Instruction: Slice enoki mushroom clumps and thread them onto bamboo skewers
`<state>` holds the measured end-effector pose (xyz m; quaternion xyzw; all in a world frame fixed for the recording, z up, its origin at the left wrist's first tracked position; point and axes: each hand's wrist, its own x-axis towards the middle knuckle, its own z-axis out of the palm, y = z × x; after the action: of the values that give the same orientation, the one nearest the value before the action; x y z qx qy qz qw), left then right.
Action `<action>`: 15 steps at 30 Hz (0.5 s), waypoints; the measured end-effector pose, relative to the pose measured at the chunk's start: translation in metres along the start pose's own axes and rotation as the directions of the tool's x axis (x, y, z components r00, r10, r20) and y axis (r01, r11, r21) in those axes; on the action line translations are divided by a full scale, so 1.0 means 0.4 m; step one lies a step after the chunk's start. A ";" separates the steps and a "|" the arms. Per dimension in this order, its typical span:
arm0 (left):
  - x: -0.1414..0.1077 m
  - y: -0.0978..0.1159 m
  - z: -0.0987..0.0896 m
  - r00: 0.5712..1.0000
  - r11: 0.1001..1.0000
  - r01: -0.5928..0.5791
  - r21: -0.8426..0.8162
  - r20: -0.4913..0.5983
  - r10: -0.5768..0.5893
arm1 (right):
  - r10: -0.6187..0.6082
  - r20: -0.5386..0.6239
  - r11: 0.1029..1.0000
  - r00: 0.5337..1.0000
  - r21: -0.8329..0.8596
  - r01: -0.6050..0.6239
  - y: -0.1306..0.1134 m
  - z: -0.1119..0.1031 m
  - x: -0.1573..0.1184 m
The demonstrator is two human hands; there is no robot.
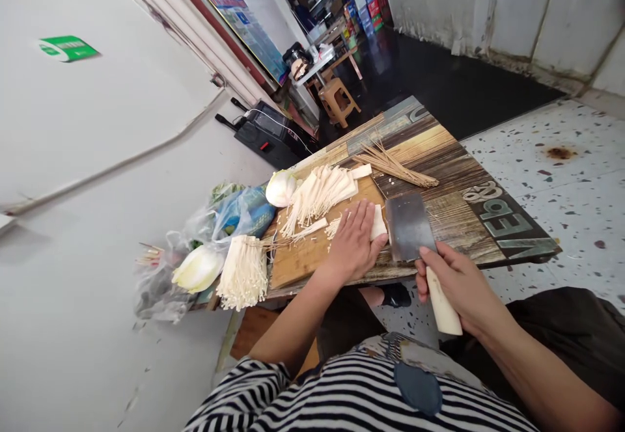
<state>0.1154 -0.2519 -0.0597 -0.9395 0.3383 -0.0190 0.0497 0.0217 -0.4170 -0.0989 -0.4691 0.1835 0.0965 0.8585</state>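
My left hand (355,240) lies flat over a small bunch of enoki mushrooms (377,222) on the wooden cutting board (297,268), fingers stretched out and thumb apart. Part of that bunch is hidden under the palm. My right hand (459,282) is wrapped around the pale handle of a cleaver (409,224). Its broad blade is just right of the bunch, beyond the board's right edge. A row of flattened enoki portions (319,194) lies at the back of the board. Left of the board rests a large enoki bunch (243,272).
Wooden skewers (395,165) lie on the patterned table (452,207). Two pale cabbage pieces, one at the back (282,189) and one at left (198,268), sit near plastic bags (244,209). A black speaker-like box (276,136) stands behind, and a brown stool (338,101) farther off.
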 end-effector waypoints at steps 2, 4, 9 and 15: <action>0.011 -0.001 0.008 0.999 0.999 -0.015 -0.029 0.043 0.017 | 0.023 -0.005 1.000 1.000 -0.020 -0.023 -0.005 0.003 0.012; 0.016 -0.002 0.017 0.999 0.999 -0.013 -0.046 0.052 0.015 | 0.044 -0.007 0.998 0.999 -0.039 -0.044 -0.012 0.003 0.018; 0.012 -0.008 0.019 0.997 0.996 -0.047 -0.079 0.053 0.051 | 0.075 0.003 0.997 0.997 -0.033 -0.075 -0.028 0.005 0.016; 0.011 -0.012 0.022 0.997 0.995 -0.055 -0.083 0.040 0.058 | 0.065 0.017 0.998 0.998 -0.006 -0.065 -0.024 0.005 0.014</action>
<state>0.1224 -0.2504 -0.0678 -0.9310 0.3642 0.0164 0.0188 0.0306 -0.4205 -0.0927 -0.4643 0.1911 0.1288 0.8552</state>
